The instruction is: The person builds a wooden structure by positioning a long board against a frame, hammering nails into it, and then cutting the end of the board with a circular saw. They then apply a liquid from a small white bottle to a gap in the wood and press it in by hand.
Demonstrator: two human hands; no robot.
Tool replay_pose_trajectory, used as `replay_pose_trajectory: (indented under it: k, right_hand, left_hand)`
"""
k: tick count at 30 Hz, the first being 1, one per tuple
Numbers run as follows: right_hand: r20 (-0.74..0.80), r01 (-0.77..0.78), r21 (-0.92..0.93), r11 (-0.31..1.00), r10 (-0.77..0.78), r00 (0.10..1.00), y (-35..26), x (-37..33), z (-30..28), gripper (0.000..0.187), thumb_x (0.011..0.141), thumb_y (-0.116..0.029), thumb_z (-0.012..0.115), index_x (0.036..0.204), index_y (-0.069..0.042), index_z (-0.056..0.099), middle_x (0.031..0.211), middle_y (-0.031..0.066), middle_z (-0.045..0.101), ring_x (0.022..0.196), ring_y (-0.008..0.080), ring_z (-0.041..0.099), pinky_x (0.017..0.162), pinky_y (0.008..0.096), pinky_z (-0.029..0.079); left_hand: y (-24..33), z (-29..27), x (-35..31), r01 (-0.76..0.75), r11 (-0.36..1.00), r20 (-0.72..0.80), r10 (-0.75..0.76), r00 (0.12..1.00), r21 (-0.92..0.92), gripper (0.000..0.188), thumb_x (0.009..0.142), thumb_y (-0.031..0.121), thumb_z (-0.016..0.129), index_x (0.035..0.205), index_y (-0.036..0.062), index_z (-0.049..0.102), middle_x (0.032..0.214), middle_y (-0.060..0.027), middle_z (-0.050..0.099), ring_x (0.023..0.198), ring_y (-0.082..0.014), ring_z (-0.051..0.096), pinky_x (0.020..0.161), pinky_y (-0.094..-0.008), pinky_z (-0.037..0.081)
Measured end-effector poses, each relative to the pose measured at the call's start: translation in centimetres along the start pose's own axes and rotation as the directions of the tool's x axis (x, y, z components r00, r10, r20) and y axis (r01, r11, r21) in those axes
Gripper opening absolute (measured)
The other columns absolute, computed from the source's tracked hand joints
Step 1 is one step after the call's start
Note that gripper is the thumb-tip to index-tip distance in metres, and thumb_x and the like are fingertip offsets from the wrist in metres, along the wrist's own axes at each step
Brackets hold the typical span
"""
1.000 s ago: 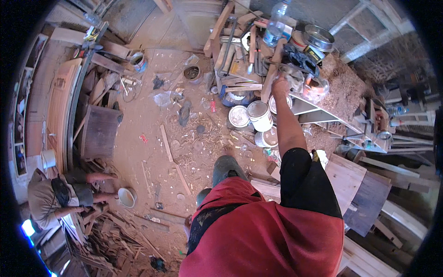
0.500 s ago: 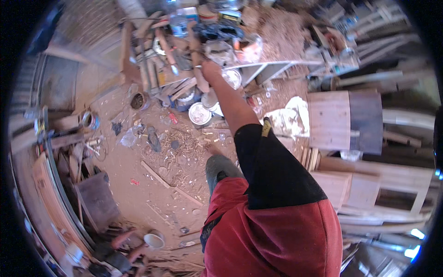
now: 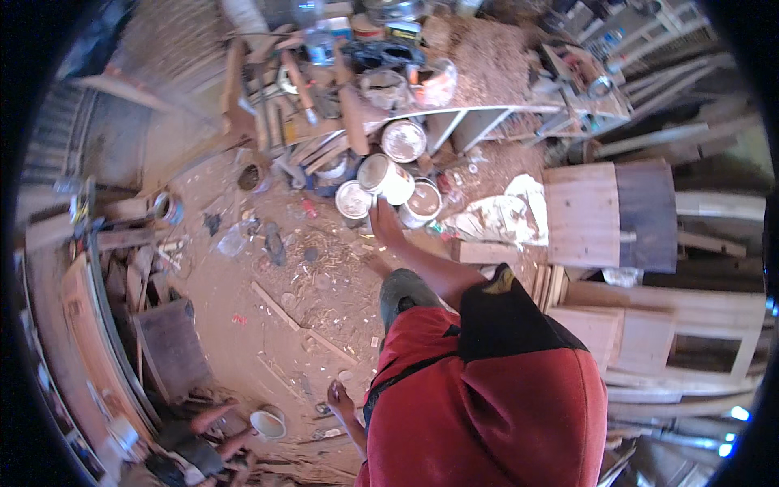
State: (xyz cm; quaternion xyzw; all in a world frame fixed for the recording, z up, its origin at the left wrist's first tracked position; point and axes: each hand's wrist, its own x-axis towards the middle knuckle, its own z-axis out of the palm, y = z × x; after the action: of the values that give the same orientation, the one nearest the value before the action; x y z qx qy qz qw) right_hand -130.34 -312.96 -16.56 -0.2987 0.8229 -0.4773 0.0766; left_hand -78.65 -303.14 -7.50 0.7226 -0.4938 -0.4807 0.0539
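Through the head camera, the only view I have, I see the wearer's right hand stretched out to the near side of a white pail, its fingers up against the wall as the picture lays them over each other. I cannot tell whether they actually close on it. This pail leans in the middle of a cluster on the floor beside the workbench: a smaller round white tub sits just to its left, a pail with a brownish top just to its right, and another white-topped pail beyond it, near the bench edge.

I have the left hand low by the wearer's left side, above the dusty floor. Its fingers look bent, but it is too small for me to tell if they hold anything.

On the bench I make out a clear plastic bottle, a black plastic bag and a heap of wood shavings. To the right of the pails lies a crumpled white cloth, next to a pale wooden panel. Over at lower left, a co-worker's legs show beside a white basin.
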Motion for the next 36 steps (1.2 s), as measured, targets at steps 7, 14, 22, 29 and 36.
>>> replay_pose_trajectory:
  k: [7,14,22,29,36]
  right_hand:
    - [0.937,-0.145,0.289,0.946,-0.310,-0.159,-16.1,-25.2,1.7,0.045,0.109,-0.050,0.045,0.120,-0.009,0.061,0.073,0.0096,0.062,0.053,0.0187,0.064,0.045,0.0357,0.055]
    - [0.485,-0.153,0.396,0.905,-0.348,-0.802,-30.0,-46.5,-4.7,0.059,0.110,-0.052,0.040,0.114,-0.003,0.072,0.073,0.0058,0.065,0.063,0.0173,0.068,0.047,0.0328,0.055]
    - [0.048,-0.001,0.125,0.992,-0.008,-0.999,-34.3,-63.8,-13.3,0.039,0.109,-0.045,0.052,0.131,-0.013,0.061,0.076,-0.0037,0.056,0.064,0.0081,0.054,0.057,0.0258,0.044]
    - [-0.229,-0.269,0.664,0.698,-0.153,-0.961,-33.2,-76.3,-21.7,0.044,0.107,-0.042,0.058,0.127,-0.003,0.063,0.080,0.0081,0.063,0.068,0.0144,0.060,0.062,0.0331,0.049]
    - [-0.462,-0.334,0.680,0.653,0.028,-0.887,-36.7,-90.7,-26.6,0.046,0.104,-0.044,0.060,0.119,-0.002,0.064,0.098,0.0284,0.069,0.093,0.0487,0.068,0.072,0.0523,0.053]
  left_hand:
    - [5.9,1.5,-9.9,-0.231,0.942,-0.243,0.171,0.955,-0.243,0.048,0.109,0.032,0.055,0.144,-0.0007,0.055,0.130,-0.0164,0.069,0.115,-0.0226,0.065,0.090,-0.0334,0.054]
    - [-7.8,-3.2,-26.8,-0.556,0.539,-0.735,-0.190,0.651,-0.632,0.044,0.113,0.032,0.047,0.138,-0.0018,0.058,0.125,-0.0143,0.068,0.109,-0.0232,0.067,0.087,-0.0379,0.056]
    - [-15.2,-0.9,-41.5,-0.735,0.429,-0.704,-0.704,0.091,-0.525,0.030,0.109,0.021,0.057,0.127,-0.0012,0.067,0.107,-0.0082,0.074,0.095,-0.0133,0.066,0.086,-0.0296,0.053]
    - [-20.7,2.4,-49.6,-0.993,0.099,-0.482,-0.875,-0.056,-0.064,0.029,0.111,0.030,0.051,0.108,0.0042,0.064,0.091,-0.0057,0.065,0.086,-0.0166,0.065,0.077,-0.0306,0.055]
    - [-29.7,-0.5,-58.2,-0.957,0.236,-0.170,-0.949,-0.264,0.168,0.030,0.108,0.035,0.055,0.112,0.0060,0.064,0.105,-0.0094,0.072,0.107,-0.0267,0.071,0.090,-0.0394,0.059]
